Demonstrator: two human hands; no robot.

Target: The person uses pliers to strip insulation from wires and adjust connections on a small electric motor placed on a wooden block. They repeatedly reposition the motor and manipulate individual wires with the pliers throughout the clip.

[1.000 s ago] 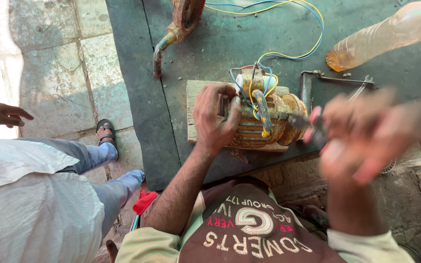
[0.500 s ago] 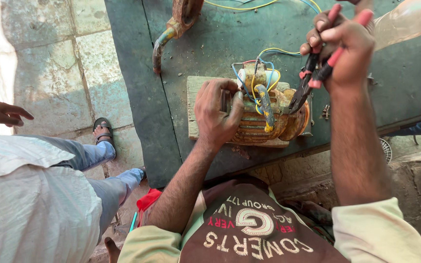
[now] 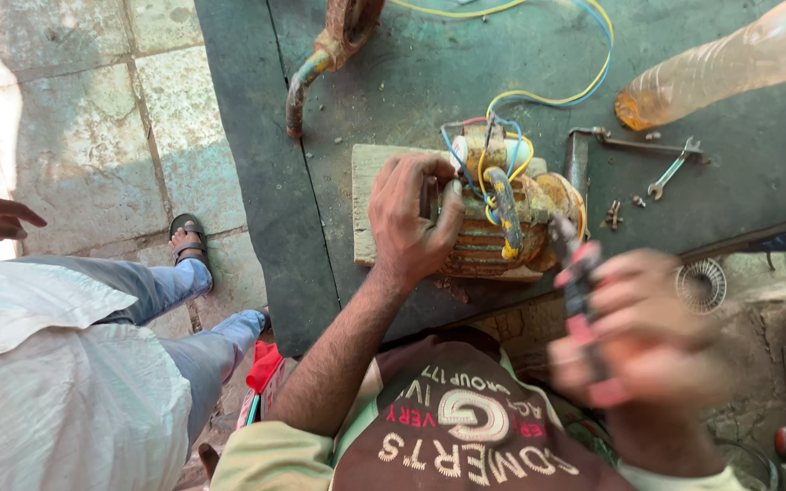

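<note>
**Pulling the pliers back from the motor**

Gripping the old electric motor [image 3: 502, 223], the left hand [image 3: 411, 214] has its fingers curled over the ribbed housing, as half a second ago. The motor sits on a wooden block [image 3: 366, 205] near the front edge of the green workbench [image 3: 266, 182], with blue and yellow wires [image 3: 502, 136] rising from its top. The right hand [image 3: 639, 332] was raised above the motor; now it is low, past the front edge, blurred, its fingers wrapped around red-handled pliers [image 3: 579, 291]. So the tool is away from the wires for the moment. A spanner [image 3: 673, 168] and a plastic bottle [image 3: 730, 64] lie towards the right edge. Another person's leg [image 3: 138, 291] stands beside the left edge.
</note>
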